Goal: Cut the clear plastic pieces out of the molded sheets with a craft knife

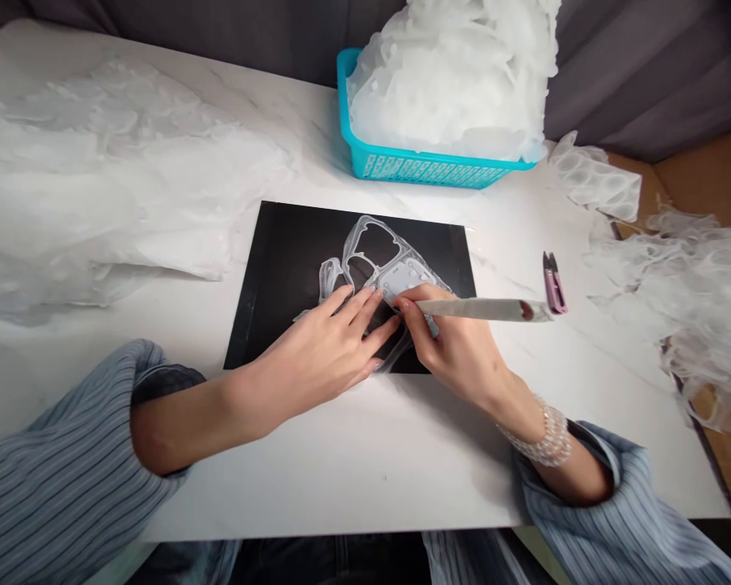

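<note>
A thin, translucent moulded plastic piece (402,275) with cut-out openings lies on a black mat (283,268). My left hand (322,345) rests flat over its near left part, fingers spread and pressing down. Pinched in my right hand (460,345) is a slim pen-like tool (478,309) with a whitish handle pointing right. The tool's tip is at the plastic, close to my left fingertips, and too small to make out. Both hands hide the near part of the piece.
A turquoise basket (426,169) heaped with translucent pieces stands at the back. Milky plastic sheets (97,179) pile up on the left. Pink-handled thread snips (554,284) lie to the right, before a cardboard box (707,183) with plastic scraps (707,292).
</note>
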The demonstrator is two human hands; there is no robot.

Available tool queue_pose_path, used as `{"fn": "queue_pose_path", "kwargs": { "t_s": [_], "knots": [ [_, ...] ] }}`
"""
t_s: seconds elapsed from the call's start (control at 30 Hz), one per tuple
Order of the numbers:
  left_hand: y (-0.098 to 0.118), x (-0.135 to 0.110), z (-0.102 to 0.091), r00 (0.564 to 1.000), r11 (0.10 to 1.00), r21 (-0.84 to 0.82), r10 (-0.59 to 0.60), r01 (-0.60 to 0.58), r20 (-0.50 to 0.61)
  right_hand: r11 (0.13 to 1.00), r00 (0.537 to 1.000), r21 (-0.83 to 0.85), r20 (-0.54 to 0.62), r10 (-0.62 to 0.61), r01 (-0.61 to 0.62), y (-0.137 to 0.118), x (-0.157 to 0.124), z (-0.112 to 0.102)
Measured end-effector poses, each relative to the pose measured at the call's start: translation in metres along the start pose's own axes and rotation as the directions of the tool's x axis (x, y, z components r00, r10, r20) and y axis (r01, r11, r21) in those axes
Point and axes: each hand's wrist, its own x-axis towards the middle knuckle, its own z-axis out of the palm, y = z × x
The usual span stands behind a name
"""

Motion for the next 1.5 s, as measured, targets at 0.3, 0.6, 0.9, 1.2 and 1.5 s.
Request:
{"fn": "queue_pose_path", "kwargs": {
  "t_s": [0.3, 0.6, 0.9, 1.2, 1.5],
  "knots": [
    [0.001, 0.002, -0.005, 1.000, 0.999, 0.042, 0.017, -0.017, -0.008, 0.977, 0.997, -0.199, 0.007, -0.079, 0.079, -0.004, -0.006, 0.010],
    [0.000, 0.000, -0.009, 0.999, 0.999, 0.005, 0.035, -0.036, 0.004, 0.947, 0.988, -0.308, 0.143, -0.051, 0.093, -0.018, -0.010, 0.011],
    [0.004, 0.000, -0.007, 1.000, 1.000, -0.027, -0.011, 0.012, 0.012, 0.992, 0.997, -0.104, 0.044, -0.060, 0.065, -0.005, -0.010, 0.015],
    [0.002, 0.000, -0.007, 0.999, 0.996, -0.079, -0.027, 0.029, 0.021, 0.734, 0.718, 0.565, -0.321, 0.617, -0.378, 0.049, -0.027, -0.083],
    [0.003, 0.000, 0.002, 0.991, 0.994, -0.086, -0.083, 0.074, -0.108, 0.936, 0.957, 0.218, -0.026, 0.289, -0.277, -0.016, -0.029, -0.023]
  ]
}}
